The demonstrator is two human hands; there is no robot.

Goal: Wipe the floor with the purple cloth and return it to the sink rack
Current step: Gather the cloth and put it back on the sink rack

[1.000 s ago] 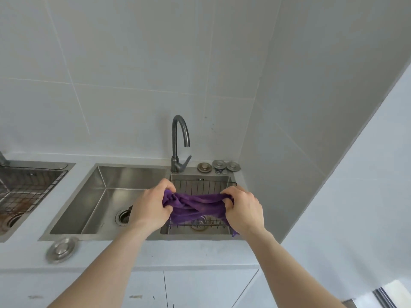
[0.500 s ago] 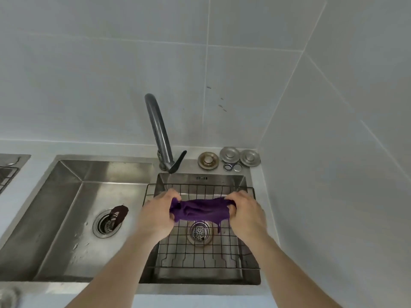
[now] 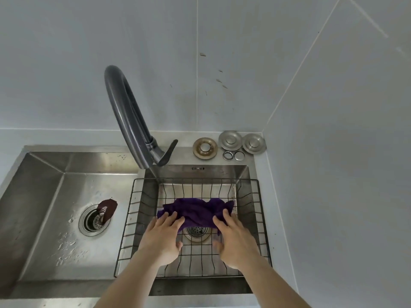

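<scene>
I am looking down on the purple cloth (image 3: pixel 195 213), which is lying crumpled across the wire floor of the sink rack (image 3: pixel 259 196), toward its far half and roughly midway between its left and right edges. The rack is sitting in the right basin of the sink (image 3: pixel 66 165), with the drain strainer (image 3: pixel 196 232) showing under the cloth's near edge.

My left hand (image 3: pixel 163 237) is resting flat with fingers spread, its fingertips (image 3: pixel 172 218) pressing on the cloth's near-left corner. My right hand (image 3: pixel 233 238) is doing the same at the near-right corner. Neither hand is gripping anything; both are open, palms down.

I am judging the cloth to be soft, limp and light, probably damp, so it is likely to sag through the wires and cling a little. For any further spreading I would be pinching it at the two near corners where my fingers are touching, or along the bunched far edge, rather than in the middle.

The tap (image 3: pixel 131 121) is arching over the rack's far-left corner, well clear of my hands. The return seems nearly done.
</scene>
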